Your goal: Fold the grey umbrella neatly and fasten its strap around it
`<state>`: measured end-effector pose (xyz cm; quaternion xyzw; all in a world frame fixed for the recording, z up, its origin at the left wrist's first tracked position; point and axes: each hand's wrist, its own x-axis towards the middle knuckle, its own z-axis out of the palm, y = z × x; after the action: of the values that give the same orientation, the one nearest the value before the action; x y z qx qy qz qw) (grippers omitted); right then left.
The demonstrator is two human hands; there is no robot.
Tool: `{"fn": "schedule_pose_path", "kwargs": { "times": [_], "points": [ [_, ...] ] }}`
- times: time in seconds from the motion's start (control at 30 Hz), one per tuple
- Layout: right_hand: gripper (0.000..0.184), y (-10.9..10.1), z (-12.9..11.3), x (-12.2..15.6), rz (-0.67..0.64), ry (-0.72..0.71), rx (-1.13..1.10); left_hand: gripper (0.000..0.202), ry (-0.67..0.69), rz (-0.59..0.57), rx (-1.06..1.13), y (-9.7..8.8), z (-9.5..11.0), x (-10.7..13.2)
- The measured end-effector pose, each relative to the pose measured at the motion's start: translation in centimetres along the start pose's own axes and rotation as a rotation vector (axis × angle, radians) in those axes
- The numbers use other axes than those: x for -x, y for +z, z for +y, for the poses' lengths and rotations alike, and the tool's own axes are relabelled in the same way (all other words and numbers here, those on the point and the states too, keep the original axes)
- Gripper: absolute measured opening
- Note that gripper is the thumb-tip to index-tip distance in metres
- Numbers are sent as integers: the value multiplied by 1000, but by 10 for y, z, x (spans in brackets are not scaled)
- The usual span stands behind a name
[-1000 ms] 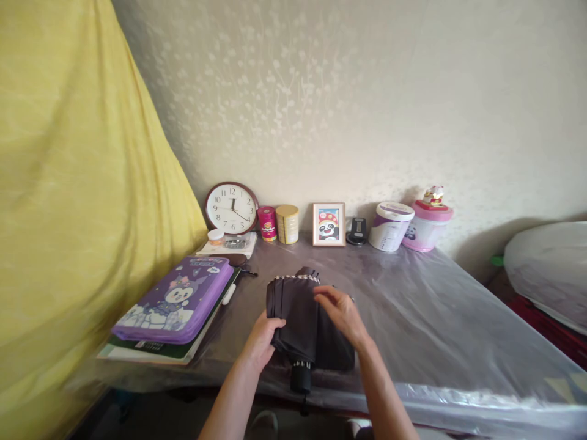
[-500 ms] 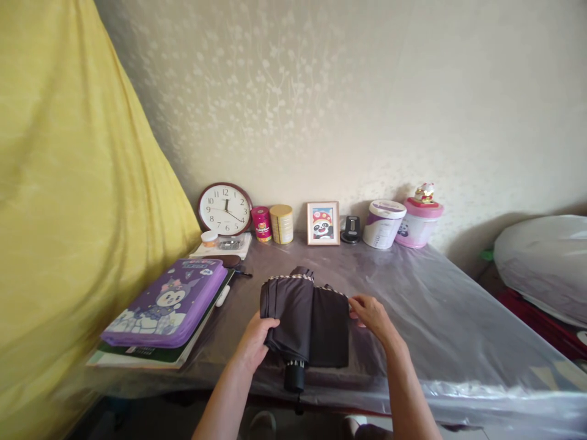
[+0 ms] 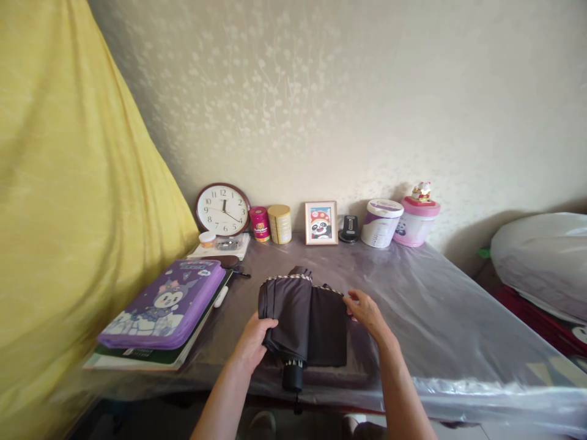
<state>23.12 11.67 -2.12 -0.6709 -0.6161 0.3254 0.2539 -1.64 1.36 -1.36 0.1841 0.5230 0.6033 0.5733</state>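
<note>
A black folding umbrella [image 3: 293,321] with a checked trim lies closed at the front of the table, its black handle end pointing toward me. Its canopy folds are loose and spread to both sides. On the left, my left hand [image 3: 253,341] grips the folds, thumb on top and fingers hidden beneath. My right hand [image 3: 363,310] pinches the trimmed upper corner of the right-hand fold between thumb and fingers.
A purple cartoon case [image 3: 162,305] lies on books at the left, by a yellow curtain [image 3: 82,183]. Along the wall stand a clock [image 3: 223,209], a pink tin [image 3: 260,224], a yellow tin [image 3: 279,224], a picture frame [image 3: 321,223] and tubs [image 3: 382,223]. A white bag [image 3: 543,256] is at right.
The whole view has shifted slightly. Both hands keep their places on the umbrella, and the right hand's fingers have curled a little at the fold's corner.
</note>
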Motion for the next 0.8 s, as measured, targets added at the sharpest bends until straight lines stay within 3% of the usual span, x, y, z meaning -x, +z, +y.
{"fn": "schedule_pose_path", "kwargs": {
  "times": [0.3,0.43,0.6,0.8],
  "points": [
    [26,-1,-13,7,-94,-3,-126,23,2,5,2,-1,0,0],
    [29,-5,-15,14,-258,-84,-192,22,3,-1,4,-1,0,1],
    [31,-6,-15,21,-457,-65,-177,23,4,-3,10,0,1,2],
    [27,-11,-28,29,-459,-41,-349,26,-2,-17,20,2,3,2]
  ]
}}
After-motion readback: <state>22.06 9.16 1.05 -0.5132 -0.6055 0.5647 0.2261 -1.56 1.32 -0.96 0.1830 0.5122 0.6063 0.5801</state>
